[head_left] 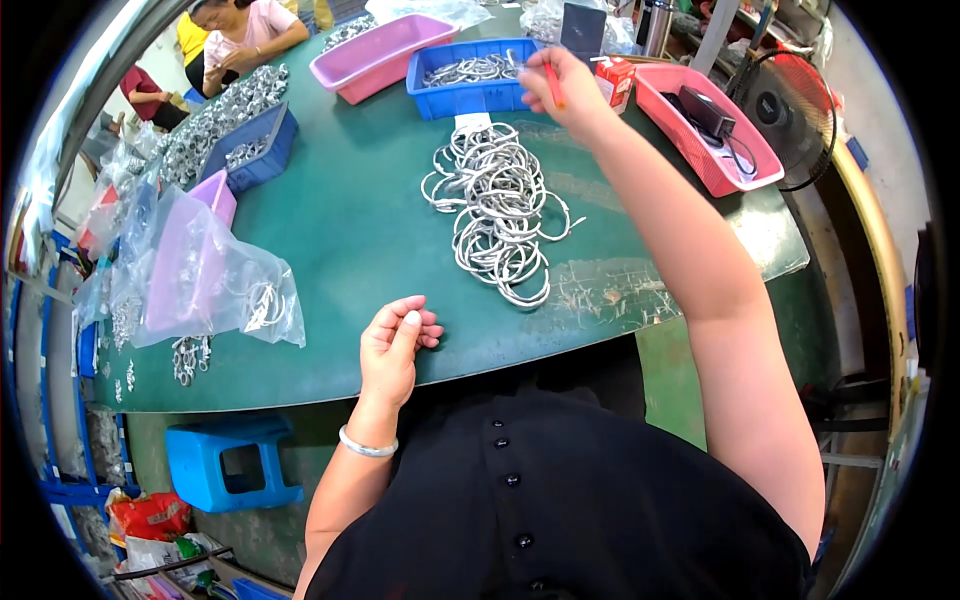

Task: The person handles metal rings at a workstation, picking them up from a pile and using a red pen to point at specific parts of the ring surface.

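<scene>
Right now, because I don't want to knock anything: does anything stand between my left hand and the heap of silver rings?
Nothing visible does: only green tabletop shows between the left hand and the heap of silver rings. The right hand, holding a red stick, is at the blue tray, outside that gap.

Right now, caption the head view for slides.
Right hand holds orange stick by blue bin; silver rings piled on green table.
</scene>
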Tool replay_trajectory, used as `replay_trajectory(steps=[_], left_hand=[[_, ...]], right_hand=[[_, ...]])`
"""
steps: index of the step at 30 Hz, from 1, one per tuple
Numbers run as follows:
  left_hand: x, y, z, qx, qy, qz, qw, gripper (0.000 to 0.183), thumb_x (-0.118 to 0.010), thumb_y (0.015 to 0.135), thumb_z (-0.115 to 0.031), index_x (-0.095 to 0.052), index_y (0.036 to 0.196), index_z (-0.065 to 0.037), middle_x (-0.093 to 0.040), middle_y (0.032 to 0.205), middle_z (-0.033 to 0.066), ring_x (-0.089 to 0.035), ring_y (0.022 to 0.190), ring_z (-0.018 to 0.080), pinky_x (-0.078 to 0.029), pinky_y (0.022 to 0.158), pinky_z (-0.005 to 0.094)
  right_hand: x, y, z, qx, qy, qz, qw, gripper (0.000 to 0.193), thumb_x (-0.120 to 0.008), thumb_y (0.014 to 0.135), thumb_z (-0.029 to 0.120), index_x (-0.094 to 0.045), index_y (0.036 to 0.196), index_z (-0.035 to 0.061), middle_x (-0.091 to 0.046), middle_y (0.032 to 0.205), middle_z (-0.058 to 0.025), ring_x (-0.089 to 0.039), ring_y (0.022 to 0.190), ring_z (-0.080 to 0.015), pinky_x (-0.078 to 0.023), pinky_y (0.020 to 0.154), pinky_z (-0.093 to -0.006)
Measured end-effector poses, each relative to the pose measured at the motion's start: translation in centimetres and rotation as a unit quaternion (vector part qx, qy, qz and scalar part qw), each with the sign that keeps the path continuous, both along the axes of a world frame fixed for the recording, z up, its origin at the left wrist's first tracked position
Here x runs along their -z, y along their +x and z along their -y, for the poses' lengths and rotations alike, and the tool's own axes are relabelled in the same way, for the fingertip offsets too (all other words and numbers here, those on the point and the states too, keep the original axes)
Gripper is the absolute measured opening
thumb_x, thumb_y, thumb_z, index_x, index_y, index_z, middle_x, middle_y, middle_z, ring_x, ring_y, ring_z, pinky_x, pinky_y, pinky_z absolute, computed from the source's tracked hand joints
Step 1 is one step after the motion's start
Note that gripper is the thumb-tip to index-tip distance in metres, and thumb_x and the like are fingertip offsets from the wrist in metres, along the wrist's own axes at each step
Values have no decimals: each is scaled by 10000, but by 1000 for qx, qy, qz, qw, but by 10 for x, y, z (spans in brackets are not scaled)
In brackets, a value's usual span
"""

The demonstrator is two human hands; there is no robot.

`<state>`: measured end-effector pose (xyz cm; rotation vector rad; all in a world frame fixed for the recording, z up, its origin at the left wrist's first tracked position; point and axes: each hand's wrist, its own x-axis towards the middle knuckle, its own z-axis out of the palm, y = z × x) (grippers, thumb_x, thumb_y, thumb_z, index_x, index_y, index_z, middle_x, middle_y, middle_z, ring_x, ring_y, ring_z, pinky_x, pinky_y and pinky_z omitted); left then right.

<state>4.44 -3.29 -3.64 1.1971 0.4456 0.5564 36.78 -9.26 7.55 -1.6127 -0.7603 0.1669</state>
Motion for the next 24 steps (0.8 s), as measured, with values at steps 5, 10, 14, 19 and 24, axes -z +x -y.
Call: replay_trajectory(steps=[5, 10, 14, 19, 24], left_hand=[[-3, 2, 1, 18, 5, 0, 1000, 195, -480, 879, -88, -538, 1042, 2, -598, 846, 69, -583, 712, 138, -465, 631, 244], [-2, 0, 1, 16, 10, 4, 1000, 195, -487, 875, -87, -538, 1042, 1, -597, 851, 69, -582, 718, 138, -464, 635, 244], [-2, 2, 2, 28, 14, 8, 999, 198, -485, 874, -83, -535, 1045, 3, -596, 861, 70, -583, 722, 139, -462, 639, 244], [0, 1, 1, 24, 13, 6, 1000, 199, -482, 874, -80, -532, 1047, 4, -595, 859, 69, -581, 721, 138, -461, 640, 243], [-2, -1, 1, 21, 15, 2, 1000, 199, -475, 875, -75, -531, 1048, 7, -594, 853, 68, -578, 717, 135, -460, 641, 241]], right_hand=[[34, -23, 39, -170, -64, 104, 978, 195, -622, 777, 132, -517, 897, 19, -519, 678, 0, -466, 650, -63, -407, 591, -223], [53, -47, 64, -109, -193, 148, 964, 206, -614, 764, 57, -470, 907, 17, -515, 720, -11, -481, 684, -67, -428, 625, -226], [72, -52, 66, -89, -136, 67, 984, 210, -615, 752, 47, -473, 905, 24, -506, 687, -22, -472, 631, -78, -411, 576, -235], [40, -62, 66, -58, -52, 116, 990, 181, -557, 742, 7, -493, 910, 31, -554, 681, -73, -536, 632, -135, -436, 602, -277], [15, -64, 66, -88, -146, 246, 954, 196, -488, 743, -46, -462, 928, 15, -536, 662, -104, -533, 631, -156, -428, 589, -288]])
